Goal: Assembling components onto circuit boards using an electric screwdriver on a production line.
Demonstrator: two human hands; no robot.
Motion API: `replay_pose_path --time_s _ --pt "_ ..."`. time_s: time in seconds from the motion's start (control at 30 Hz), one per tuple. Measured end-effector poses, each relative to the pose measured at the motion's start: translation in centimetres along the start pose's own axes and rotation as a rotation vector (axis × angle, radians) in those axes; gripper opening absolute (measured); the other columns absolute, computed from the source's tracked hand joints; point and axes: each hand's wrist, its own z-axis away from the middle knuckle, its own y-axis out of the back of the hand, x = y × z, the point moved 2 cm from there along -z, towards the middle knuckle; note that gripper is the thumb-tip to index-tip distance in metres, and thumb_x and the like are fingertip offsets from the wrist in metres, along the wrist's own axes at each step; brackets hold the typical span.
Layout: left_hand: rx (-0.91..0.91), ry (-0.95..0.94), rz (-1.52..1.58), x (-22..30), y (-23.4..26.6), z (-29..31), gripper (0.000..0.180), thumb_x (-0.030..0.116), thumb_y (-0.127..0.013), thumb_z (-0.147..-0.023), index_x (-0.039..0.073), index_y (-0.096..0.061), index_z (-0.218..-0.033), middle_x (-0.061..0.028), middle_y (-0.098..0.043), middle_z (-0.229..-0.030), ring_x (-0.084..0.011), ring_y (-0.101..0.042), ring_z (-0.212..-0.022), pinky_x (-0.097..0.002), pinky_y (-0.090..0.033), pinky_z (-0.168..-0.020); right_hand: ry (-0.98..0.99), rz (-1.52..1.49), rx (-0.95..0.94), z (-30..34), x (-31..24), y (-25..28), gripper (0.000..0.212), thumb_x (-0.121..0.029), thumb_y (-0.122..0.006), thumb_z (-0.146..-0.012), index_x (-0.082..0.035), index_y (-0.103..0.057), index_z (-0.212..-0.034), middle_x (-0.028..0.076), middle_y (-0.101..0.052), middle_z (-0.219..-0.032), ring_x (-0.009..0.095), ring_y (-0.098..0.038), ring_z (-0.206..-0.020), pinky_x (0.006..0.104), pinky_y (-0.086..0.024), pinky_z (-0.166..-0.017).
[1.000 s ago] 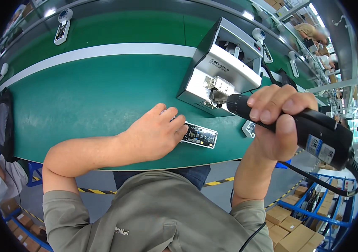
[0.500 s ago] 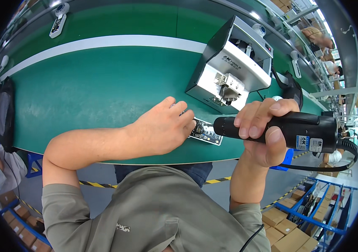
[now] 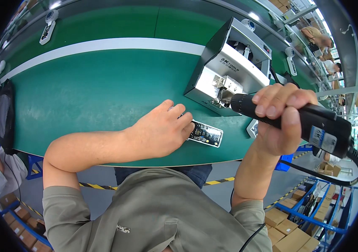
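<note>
Black cylindrical electric driver (image 3: 332, 127) held up to a silver-and-black metal box (image 3: 212, 69).
I have my right grip (image 3: 283, 119) wrapped around the driver, its nose at the box's shiny front fitting (image 3: 232, 85). My left grip (image 3: 162, 129) curls over the left end of a white rectangular case with a black circuit board (image 3: 208, 133) on the green table (image 3: 90, 94); from here I cannot tell whether it clasps or only presses.

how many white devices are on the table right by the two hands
2: one device, its left end gripped by the left hand, and a second device, partly hidden, beside the right hand. That hand may hide more.
</note>
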Motion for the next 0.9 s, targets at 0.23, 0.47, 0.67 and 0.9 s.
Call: replay_pose_path --time_s 0.23,0.47,0.67,0.9 --pt "0.007 0.019 -0.003 -0.1 -0.1 0.1 0.020 0.017 -0.057 -0.081 0.005 -0.060 -0.096 -0.0115 -0.053 -0.100 -0.0239 -0.047 -0.086 -0.0340 -0.039 -0.078 -0.188 -0.167 0.057 1.4 -0.5 -1.4 0.022 -0.017 -0.055 -0.087 -0.005 -0.050 -0.106 0.004 -0.055 -0.066 0.015 -0.054 -0.055 0.0296 -0.048 -0.060" --pt "0.093 -0.015 0.015 -0.4 0.1 -0.2 0.015 0.016 -0.057 -0.080 0.005 -0.064 -0.087 -0.0091 -0.050 -0.085 -0.0221 -0.043 -0.078 -0.0345 -0.037 -0.071 -0.260 -0.242 0.005 4.4 -0.1 -3.6 0.026 -0.017 -0.059 -0.084 -0.005 -0.050 -0.106 0.005 -0.057 -0.066 0.016 -0.057 -0.055 0.0291 -0.050 -0.060" --pt "0.003 0.009 0.012 -0.1 0.1 0.0 0.018 0.019 -0.059 -0.080 0.006 -0.060 -0.093 -0.0100 -0.050 -0.092 -0.0235 -0.045 -0.083 -0.0346 -0.038 -0.075 -0.314 -0.244 0.035 5.0 0.0 -3.7 0.025 -0.014 -0.062 -0.082 -0.006 -0.050 -0.103 0.005 -0.058 -0.065 0.017 -0.058 -0.055 0.0291 -0.051 -0.061" --pt "0.016 0.015 0.053 -0.3 0.1 0.0 0.018 0.019 -0.059 -0.080 0.006 -0.060 -0.092 -0.0102 -0.050 -0.092 -0.0236 -0.045 -0.082 -0.0345 -0.038 -0.075 -0.360 -0.309 0.104 5.1 -0.4 -4.8 0.026 0.000 -0.069 -0.068 -0.003 -0.054 -0.090 0.009 -0.058 -0.063 0.020 -0.057 -0.054 0.0292 -0.050 -0.057"
